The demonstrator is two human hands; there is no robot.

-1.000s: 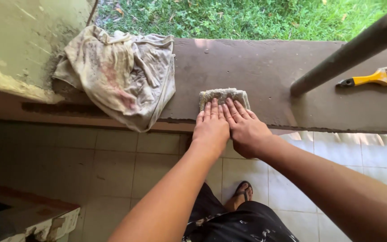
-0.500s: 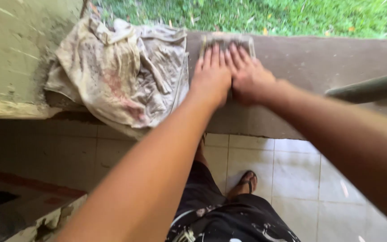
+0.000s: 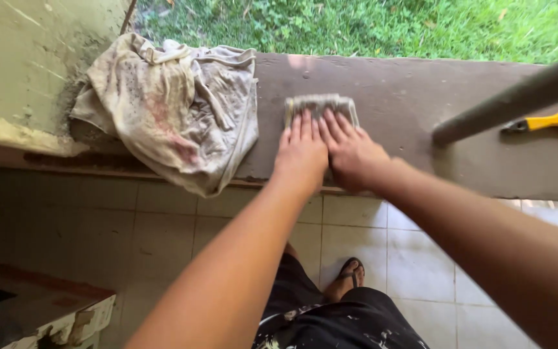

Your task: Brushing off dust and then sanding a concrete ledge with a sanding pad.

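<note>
A broad brown ledge (image 3: 421, 84) crosses the view from nine to three o'clock, with sunlit green grass (image 3: 356, 26) beyond it at twelve. At ten o'clock stands a scuffed, pale green wall (image 3: 27, 58), its paint flaking along the bottom edge. Pale floor tiles (image 3: 163, 239) fill the lower half, shaded at seven o'clock, brighter toward four.

A crumpled, stained beige cloth (image 3: 175, 116) hangs over the ledge's near edge at left. A yellow-handled scraper (image 3: 547, 120) lies far right, beside a slanting grey metal bar (image 3: 511, 100). Green grass (image 3: 356, 26) grows beyond; pale floor tiles (image 3: 175, 232) below.
</note>
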